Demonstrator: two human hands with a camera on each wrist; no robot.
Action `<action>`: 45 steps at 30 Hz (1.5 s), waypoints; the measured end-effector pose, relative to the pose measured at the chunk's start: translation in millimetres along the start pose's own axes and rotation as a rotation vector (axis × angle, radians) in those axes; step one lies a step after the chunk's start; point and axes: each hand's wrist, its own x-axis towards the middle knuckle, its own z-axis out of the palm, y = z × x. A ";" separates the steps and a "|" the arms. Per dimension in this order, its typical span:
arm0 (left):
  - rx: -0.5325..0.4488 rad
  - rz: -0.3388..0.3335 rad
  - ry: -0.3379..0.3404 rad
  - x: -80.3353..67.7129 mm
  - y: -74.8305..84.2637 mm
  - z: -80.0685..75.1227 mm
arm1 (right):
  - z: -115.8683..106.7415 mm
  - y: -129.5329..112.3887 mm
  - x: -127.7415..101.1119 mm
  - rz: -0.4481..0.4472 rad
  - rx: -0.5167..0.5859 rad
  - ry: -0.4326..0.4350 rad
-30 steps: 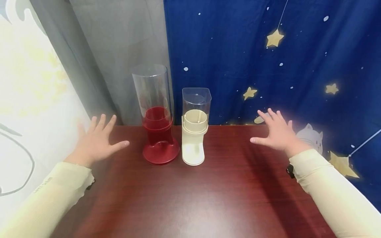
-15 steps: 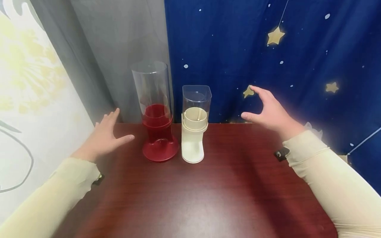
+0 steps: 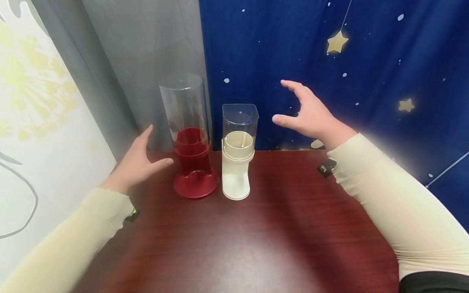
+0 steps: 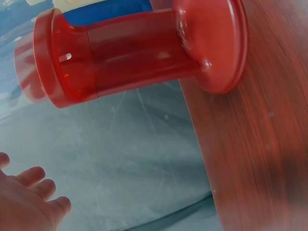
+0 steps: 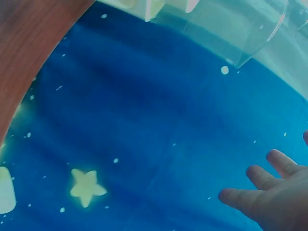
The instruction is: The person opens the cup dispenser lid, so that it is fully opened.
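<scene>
A red stand (image 3: 196, 185) with a tall clear round tube (image 3: 185, 101) stands upright on the table. Close to its right is a shorter cream stand (image 3: 235, 185), topped by a clear squarish container (image 3: 239, 116). My left hand (image 3: 135, 162) is left of the red stand, thumb and fingers spread apart, holding nothing. In the left wrist view, a gap shows between the fingers (image 4: 45, 187) and the red stand (image 4: 134, 53). On the right, my right hand (image 3: 313, 116) hovers beside the clear container, thumb and fingers parted, without contact. Both containers look see-through down to the stands.
The dark red wooden table (image 3: 227, 244) ends at a back edge just behind the stands. Beyond it hang a grey curtain (image 3: 146, 61) and a blue star-patterned curtain (image 3: 264, 49). A bright white and yellow patterned surface (image 3: 47, 106) borders the left side.
Both hands have moved inward toward the two stands, the right hand also rising. Their fingers have turned from spread flat to facing each other. The stands stay where they were.
</scene>
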 end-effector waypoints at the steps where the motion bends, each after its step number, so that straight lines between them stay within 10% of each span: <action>1: -0.010 -0.011 -0.002 1.3 1.3 1.5 | 0.6 -2.9 2.2 -0.004 0.002 -0.004; 45: -0.377 -0.030 0.100 28.6 12.3 61.3 | 54.2 -107.4 76.4 -0.104 0.079 -0.117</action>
